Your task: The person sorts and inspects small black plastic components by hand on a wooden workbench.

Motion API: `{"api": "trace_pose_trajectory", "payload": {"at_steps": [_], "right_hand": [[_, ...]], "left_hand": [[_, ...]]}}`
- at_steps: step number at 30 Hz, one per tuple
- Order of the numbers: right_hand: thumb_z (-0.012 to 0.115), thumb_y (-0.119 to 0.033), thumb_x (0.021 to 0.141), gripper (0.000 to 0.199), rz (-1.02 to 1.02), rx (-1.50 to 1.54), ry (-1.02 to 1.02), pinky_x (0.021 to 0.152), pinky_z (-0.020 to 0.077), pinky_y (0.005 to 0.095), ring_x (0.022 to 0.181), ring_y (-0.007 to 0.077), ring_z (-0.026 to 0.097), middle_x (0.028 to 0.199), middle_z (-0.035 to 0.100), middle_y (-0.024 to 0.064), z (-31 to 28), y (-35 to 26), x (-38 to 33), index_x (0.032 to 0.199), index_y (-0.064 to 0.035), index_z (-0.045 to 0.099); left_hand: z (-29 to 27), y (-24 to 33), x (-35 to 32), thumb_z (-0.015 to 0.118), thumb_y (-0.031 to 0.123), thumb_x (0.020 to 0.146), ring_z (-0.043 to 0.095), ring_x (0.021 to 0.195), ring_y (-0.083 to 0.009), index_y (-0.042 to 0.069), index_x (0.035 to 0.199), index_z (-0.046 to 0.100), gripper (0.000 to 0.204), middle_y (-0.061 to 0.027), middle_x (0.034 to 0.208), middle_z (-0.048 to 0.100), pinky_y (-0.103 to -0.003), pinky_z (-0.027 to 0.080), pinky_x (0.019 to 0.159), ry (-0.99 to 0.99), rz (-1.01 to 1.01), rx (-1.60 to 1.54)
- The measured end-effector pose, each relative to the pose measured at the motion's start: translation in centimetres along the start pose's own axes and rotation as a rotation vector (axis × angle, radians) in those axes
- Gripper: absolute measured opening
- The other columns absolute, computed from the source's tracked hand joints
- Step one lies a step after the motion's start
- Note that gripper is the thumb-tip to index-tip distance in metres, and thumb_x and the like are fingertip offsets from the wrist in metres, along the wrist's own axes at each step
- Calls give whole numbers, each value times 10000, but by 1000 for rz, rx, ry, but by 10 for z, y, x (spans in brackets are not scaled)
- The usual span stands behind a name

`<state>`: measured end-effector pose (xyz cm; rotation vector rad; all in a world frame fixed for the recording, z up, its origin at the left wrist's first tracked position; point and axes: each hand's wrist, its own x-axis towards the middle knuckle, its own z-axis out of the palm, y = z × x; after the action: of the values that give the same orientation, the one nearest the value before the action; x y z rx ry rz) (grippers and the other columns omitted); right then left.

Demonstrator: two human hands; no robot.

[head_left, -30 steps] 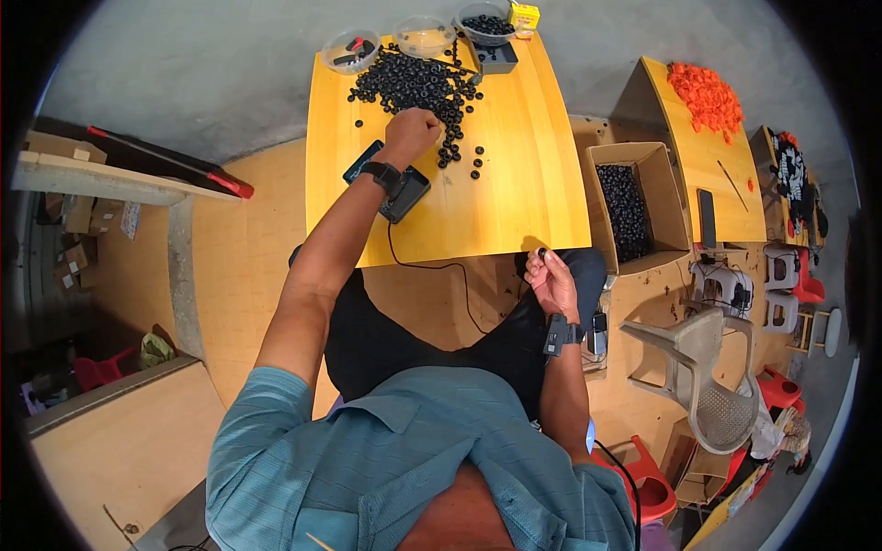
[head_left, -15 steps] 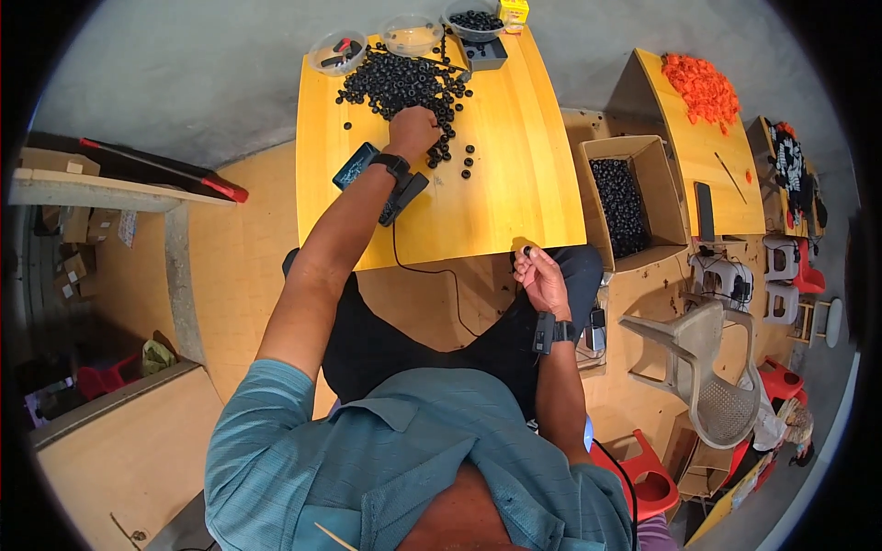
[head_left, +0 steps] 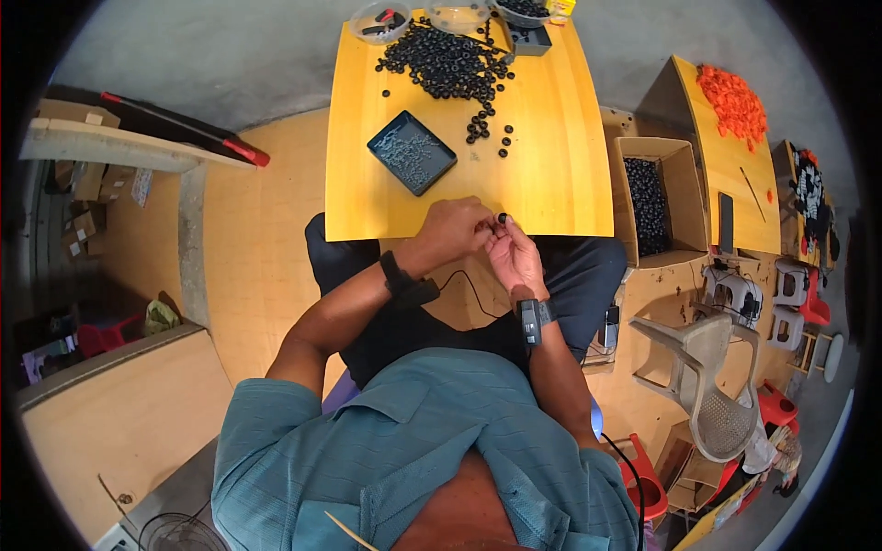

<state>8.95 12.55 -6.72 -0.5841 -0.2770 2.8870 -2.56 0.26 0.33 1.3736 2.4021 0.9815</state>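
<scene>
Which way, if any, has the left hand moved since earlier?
Yes: the left hand moved nearer the body, from the black rings to the near edge of the table.

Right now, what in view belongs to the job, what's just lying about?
In the job, apparently:
black piece in the right hand
left hand beside it
pile of black rings
tray of small pieces

Lying about, seemingly:
grey plastic chair
orange heap
flat dark device

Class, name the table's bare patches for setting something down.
Widest: between the stray black rings and right edge of the yellow table. Narrower: between the dark tray and left edge. Crowded: the far end, with ring pile and plastic bowls; mid near edge, under left hand and right hand.
</scene>
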Motion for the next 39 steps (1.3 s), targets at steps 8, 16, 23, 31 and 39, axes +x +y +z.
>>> {"api": "trace_pose_trajectory", "payload": {"at_steps": [8, 16, 23, 31, 39], "right_hand": [[598, -195, 975, 170, 35, -181, 90, 787, 517, 298, 922, 172, 597, 1033, 646, 78, -2, -11, -18, 1060, -48, 613], [625, -248, 957, 172, 120, -207, 42, 710, 431, 244, 795, 109, 518, 926, 615, 2, -16, -12, -28, 1041, -99, 631], [629, -254, 953, 171, 159, -226, 80, 719, 430, 243, 809, 102, 520, 932, 613, -7, -17, -11, -32, 1041, -107, 630], [620, -236, 961, 167, 133, -195, -14, 721, 426, 252, 807, 105, 502, 927, 587, 5, 11, -5, -29, 1042, -89, 625], [621, -212, 965, 174, 158, -114, -113, 676, 430, 246, 786, 109, 509, 926, 603, 24, 31, -1, -35, 1046, -58, 634]], "left_hand": [[-56, -117, 45, 691, 160, 782, 680, 769, -289, 65, 847, 721, 119, -95, 857, 700, -385, 529, 671, 283, -260, 187], [-35, -131, 63, 688, 192, 776, 677, 788, -307, 96, 894, 756, 166, -101, 902, 712, -429, 530, 726, 97, -230, 285], [-27, -132, 69, 677, 186, 771, 666, 789, -327, 92, 850, 755, 145, -107, 868, 710, -432, 530, 710, 54, -228, 431], [-51, -61, 33, 717, 131, 800, 639, 642, -130, 17, 837, 708, 120, -50, 788, 696, -283, 511, 617, 250, -293, -352], [-4, 13, -16, 682, 12, 842, 591, 778, -86, -18, 916, 664, 82, -28, 876, 631, -225, 487, 718, 140, -215, -1101]]}}
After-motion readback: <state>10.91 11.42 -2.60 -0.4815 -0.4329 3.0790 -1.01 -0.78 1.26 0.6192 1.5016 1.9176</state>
